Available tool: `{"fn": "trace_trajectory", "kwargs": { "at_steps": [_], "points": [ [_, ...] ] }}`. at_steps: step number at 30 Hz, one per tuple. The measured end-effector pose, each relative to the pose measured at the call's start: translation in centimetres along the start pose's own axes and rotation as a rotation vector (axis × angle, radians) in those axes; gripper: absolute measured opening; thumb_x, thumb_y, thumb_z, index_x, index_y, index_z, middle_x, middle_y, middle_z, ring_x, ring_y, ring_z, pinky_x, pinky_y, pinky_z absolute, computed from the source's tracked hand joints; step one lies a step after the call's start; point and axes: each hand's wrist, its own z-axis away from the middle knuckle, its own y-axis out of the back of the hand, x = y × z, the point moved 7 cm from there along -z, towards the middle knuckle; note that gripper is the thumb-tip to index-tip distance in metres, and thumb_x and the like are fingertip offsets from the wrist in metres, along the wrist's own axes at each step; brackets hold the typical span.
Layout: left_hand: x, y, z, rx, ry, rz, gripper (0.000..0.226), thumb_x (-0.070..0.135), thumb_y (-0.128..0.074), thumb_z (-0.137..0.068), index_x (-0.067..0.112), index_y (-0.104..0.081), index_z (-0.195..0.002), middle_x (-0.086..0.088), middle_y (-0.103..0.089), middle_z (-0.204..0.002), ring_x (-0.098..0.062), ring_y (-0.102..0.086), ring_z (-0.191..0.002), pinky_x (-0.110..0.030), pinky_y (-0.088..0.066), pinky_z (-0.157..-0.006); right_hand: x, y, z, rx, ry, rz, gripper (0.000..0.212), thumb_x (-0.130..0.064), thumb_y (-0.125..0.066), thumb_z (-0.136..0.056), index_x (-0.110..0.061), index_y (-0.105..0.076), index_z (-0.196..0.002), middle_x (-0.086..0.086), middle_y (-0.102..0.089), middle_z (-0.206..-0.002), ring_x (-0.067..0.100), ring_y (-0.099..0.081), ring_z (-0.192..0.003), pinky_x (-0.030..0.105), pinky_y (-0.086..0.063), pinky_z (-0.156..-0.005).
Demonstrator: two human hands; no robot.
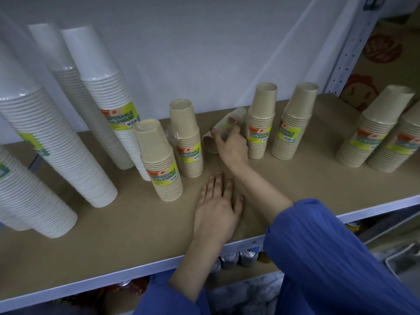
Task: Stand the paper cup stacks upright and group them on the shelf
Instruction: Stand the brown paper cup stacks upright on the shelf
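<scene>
Right hand [231, 146] is clasping the toppled cup stack [237, 114] mid-length, likely light, crushable; left hand [218, 208] is lying flat before it.

Head view looks down (close) onto the shelf [136, 235].

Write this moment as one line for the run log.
left hand: flat on shelf | right hand: grips lying brown stack | stack not yet upright

A brown shelf board [113, 242] with a pale metal edge, a white back panel [181, 53], a perforated upright post [350, 48] at right; drink cans [236, 260] below
</scene>
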Motion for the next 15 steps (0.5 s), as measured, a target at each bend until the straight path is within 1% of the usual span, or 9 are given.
{"fn": "trace_trajectory", "kwargs": {
  "at_steps": [3,7,9,12,15],
  "points": [
    [0.0,0.0,0.0,-0.021,0.005,-0.008,0.054,0.038,-0.024,-0.097,0.020,-0.008,-0.146,-0.005,0.000,-0.157,-0.018,0.002,-0.145,-0.031,0.002,-0.117,0.0,-0.2,-1.0,0.004,-0.103,-0.057,0.070,-0.042,-0.050,-0.090,0.000,-0.020,-0.137,0.023,-0.047,-0.133,0.037,-0.046,-0.122,0.039,-0.039,-0.096],
    [0.0,0.0,0.0,-0.062,0.012,0.004,0.055,0.037,-0.023,-0.097,0.020,-0.004,-0.146,-0.005,0.003,-0.157,-0.019,0.005,-0.145,-0.032,0.004,-0.117,0.1,-1.2,-2.3,-0.036,-0.220,-0.059,0.084,-0.042,-0.049,-0.090,0.005,0.000,-0.141,0.024,-0.040,-0.140,0.037,-0.039,-0.128,0.041,-0.035,-0.101],
    [0.0,-0.1,-0.1,-0.076,0.005,-0.003,0.055,0.037,-0.023,-0.097,0.019,-0.003,-0.146,-0.005,0.004,-0.157,-0.019,0.006,-0.145,-0.032,0.004,-0.117,0.2,-1.7,-2.9,-0.075,-0.263,-0.047,0.088,-0.040,-0.050,-0.091,0.005,0.006,-0.141,0.024,-0.036,-0.142,0.037,-0.037,-0.130,0.042,-0.034,-0.102],
    [-0.1,-0.1,-0.2,-0.076,0.000,0.001,0.056,0.036,-0.024,-0.097,0.019,-0.003,-0.146,-0.005,0.004,-0.157,-0.019,0.006,-0.145,-0.032,0.004,-0.117,0.1,-2.1,-3.3,-0.136,-0.276,-0.053,0.085,-0.038,-0.053,-0.089,0.001,0.001,-0.143,0.021,-0.037,-0.142,0.034,-0.036,-0.131,0.041,-0.035,-0.104],
    [-0.2,-0.1,-0.2,-0.039,0.011,0.017,0.055,0.038,-0.025,-0.097,0.020,-0.007,-0.146,-0.005,0.000,-0.157,-0.019,0.003,-0.145,-0.031,0.002,-0.117,0.0,-2.3,-2.7,-0.179,-0.211,-0.107,0.081,-0.033,-0.057,-0.086,-0.007,-0.007,-0.144,0.019,-0.042,-0.140,0.034,-0.042,-0.127,0.042,-0.036,-0.105]
  ]
}}
